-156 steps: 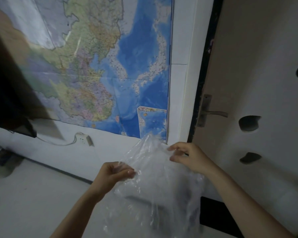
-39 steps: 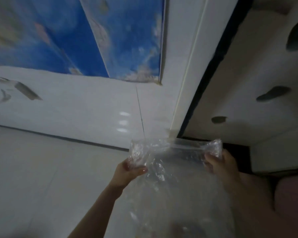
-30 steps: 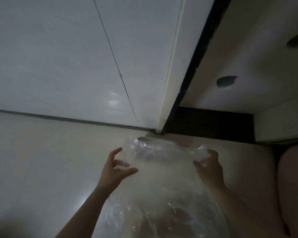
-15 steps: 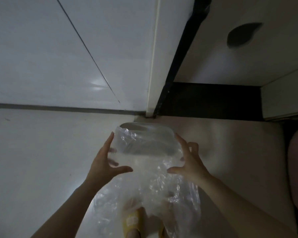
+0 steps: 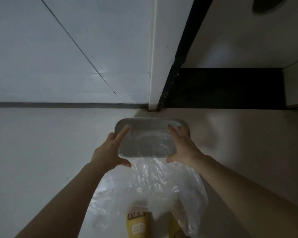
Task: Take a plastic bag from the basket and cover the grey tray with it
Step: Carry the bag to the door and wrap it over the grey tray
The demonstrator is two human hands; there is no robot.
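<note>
A grey rectangular tray (image 5: 148, 133) is held level in front of me, above the floor. A clear plastic bag (image 5: 150, 189) wraps over the tray and its loose part hangs down below, toward my feet. My left hand (image 5: 108, 152) grips the tray's left edge through the plastic, with the forefinger stretched along the rim. My right hand (image 5: 182, 145) grips the right edge the same way. The basket is not in view.
A white tiled wall (image 5: 67, 57) meets the pale floor (image 5: 41, 152) just ahead. A door frame (image 5: 155, 66) and a dark gap (image 5: 222, 88) lie to the right, beside a light door panel (image 5: 248, 35). My feet in yellow slippers (image 5: 138, 224) show below the bag.
The view has tilted down from the map on the wall to the floor. My hands have moved from the bag's mouth to the tray's two sides, with the plastic now drawn over the tray.
</note>
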